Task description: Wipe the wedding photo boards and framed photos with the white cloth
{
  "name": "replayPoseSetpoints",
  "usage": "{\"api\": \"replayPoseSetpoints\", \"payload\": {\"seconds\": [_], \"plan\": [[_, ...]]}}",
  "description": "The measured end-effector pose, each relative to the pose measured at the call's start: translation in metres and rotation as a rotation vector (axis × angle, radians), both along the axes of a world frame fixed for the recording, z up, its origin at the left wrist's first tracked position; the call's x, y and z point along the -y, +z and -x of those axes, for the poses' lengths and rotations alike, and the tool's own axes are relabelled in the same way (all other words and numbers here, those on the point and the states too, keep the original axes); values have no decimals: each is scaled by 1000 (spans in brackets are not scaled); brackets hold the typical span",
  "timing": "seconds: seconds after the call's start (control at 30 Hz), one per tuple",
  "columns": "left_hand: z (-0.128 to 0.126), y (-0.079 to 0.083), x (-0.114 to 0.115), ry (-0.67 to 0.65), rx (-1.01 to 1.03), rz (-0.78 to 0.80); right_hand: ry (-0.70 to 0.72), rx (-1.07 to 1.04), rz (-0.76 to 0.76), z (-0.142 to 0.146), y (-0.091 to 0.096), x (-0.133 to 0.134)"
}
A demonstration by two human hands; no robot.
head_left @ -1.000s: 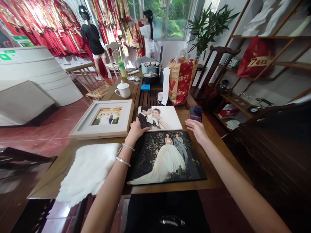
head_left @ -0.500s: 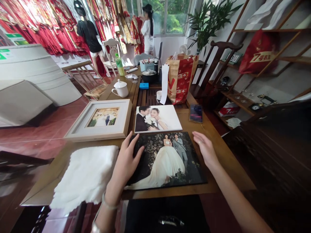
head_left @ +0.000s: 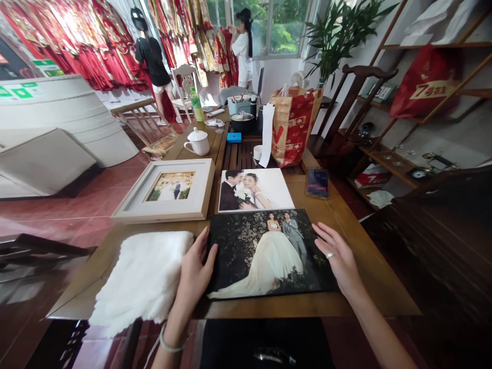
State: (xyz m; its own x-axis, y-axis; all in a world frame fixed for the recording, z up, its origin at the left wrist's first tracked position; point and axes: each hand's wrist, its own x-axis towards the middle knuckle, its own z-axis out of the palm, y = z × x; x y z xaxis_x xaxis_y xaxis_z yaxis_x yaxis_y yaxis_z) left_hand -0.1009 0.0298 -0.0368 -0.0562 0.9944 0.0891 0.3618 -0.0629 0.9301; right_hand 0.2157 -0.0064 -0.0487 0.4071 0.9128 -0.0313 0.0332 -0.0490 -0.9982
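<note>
A dark wedding photo panel (head_left: 238, 256), showing a couple in a white gown and a grey suit, lies flat on the wooden table in front of me. My left hand (head_left: 197, 261) holds its left edge, thumb at the printed face. Along the right edge, the fingers of my right hand (head_left: 336, 253) are against the panel; a ring shows on one finger. Just beyond it lies a lighter wedding photo panel (head_left: 269, 189). A pale wooden picture frame (head_left: 163, 189) with a small photo sits to the left. Beside my left hand is a folded white cloth (head_left: 144, 271).
A phone (head_left: 317, 183) lies near the table's (head_left: 369, 277) right side. Further back stand a lidded white mug (head_left: 198, 142), a red-and-brown paper bag (head_left: 295, 128) and a green bottle (head_left: 196, 105). Two people are by hanging red garments (head_left: 107, 51). Shelves (head_left: 392, 164) stand at right.
Both hands have come down from the panel's far corners to its side edges. The view has shifted slightly, moving the whole scene rightward.
</note>
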Motion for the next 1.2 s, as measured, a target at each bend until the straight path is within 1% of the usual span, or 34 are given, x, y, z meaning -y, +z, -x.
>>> {"api": "replayPoseSetpoints", "payload": {"seconds": [0.1,0.17,0.33,0.43,0.57,0.63,0.73,0.8,0.83,0.87,0.9,0.97,1.0,1.03,1.1,1.2], "plan": [[-1,-2,-1,-4,-3,4,-7,-34,4,-4,-1,0],[-1,-4,0,-4,-44,-3,-17,-45,5,-4,-1,1],[2,-4,6,-4,-178,-32,-36,-64,17,0,0,4],[6,-4,6,-4,-292,-61,-35,-64,25,2,0,7],[6,-1,6,-49,-452,-108,-54,-95,10,2,-2,7],[3,9,12,-69,-532,-138,-60,-97,4,2,-3,6],[6,36,33,-75,-638,-236,-54,-82,-3,1,-5,6],[23,51,49,-82,-688,-272,-61,-95,-21,1,-5,6],[37,55,57,-103,-737,-257,-73,-110,-33,1,-5,5],[55,54,63,-96,-801,-244,-89,-128,-46,1,-5,5],[73,50,69,-93,-871,-218,-108,-146,-58,1,-4,4],[107,35,76,-102,-966,-101,-140,-187,-73,2,-3,3],[120,27,78,-133,-976,-91,-151,-208,-79,3,-2,2],[129,21,79,-114,-983,-131,-158,-229,-87,3,-1,1],[131,14,77,-53,-1021,-195,-168,-263,-99,4,0,1],[117,18,73,115,-1103,-227,-174,-248,-100,4,-2,1]]}}
